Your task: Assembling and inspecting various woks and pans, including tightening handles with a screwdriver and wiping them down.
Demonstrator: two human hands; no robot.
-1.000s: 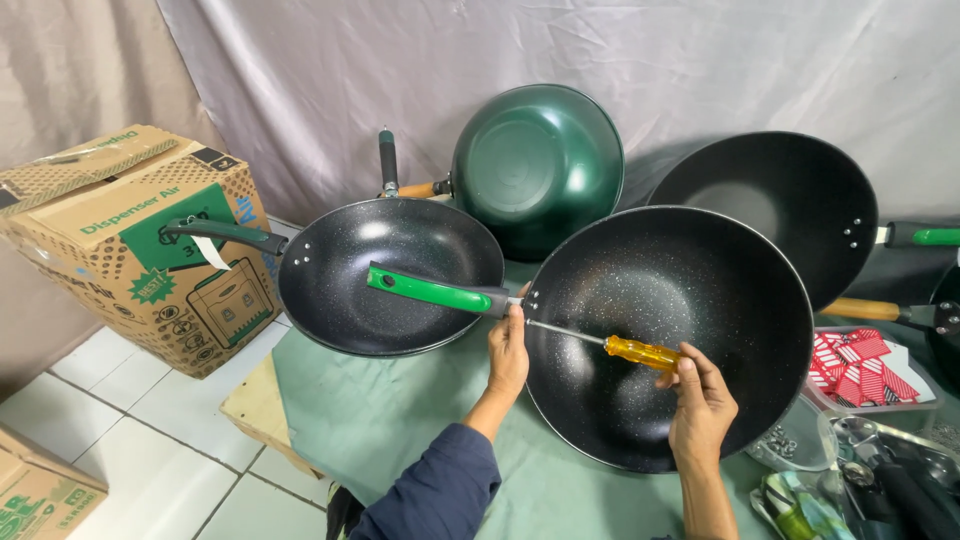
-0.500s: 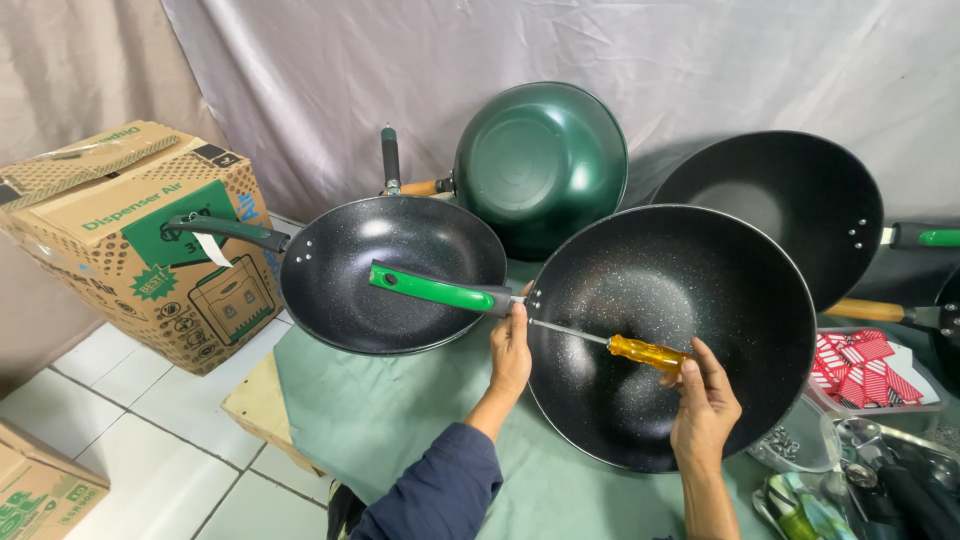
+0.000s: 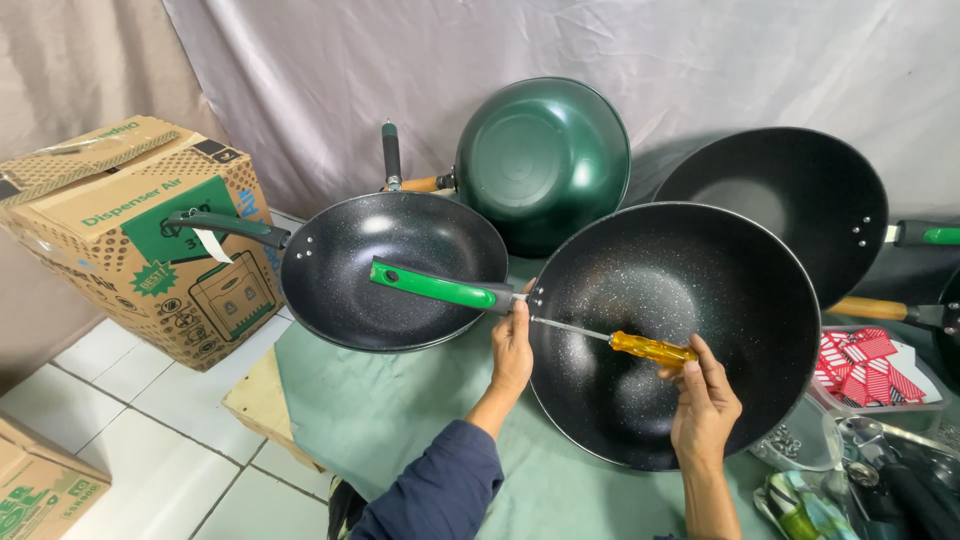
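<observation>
Centrally, a tilted black wok (image 3: 690,330) faces the viewer; the left hand (image 3: 512,348) clasps its rim beside the green handle (image 3: 432,286) for steadiness; the right hand (image 3: 705,400) pinches a yellow-handled screwdriver (image 3: 640,347) aimed at the handle joint.

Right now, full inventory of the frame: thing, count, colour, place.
speckled wok: 1, black, green handle, tilted up at centre, held.
screwdriver: 1, amber handle, tip at the wok's handle joint.
second speckled wok: 1, black, dark green handle, left of centre.
green wok: 1, dark green, back turned out, leaning on the cloth backdrop.
plain black wok: 1, black, right rear.
cardboard boxes: 2, brown with green print, left.
table cloth: 1, pale green.
red and white packets: several, right edge.
left hand: fingers gripping the handle joint.
right hand: fingers on the screwdriver handle.
</observation>
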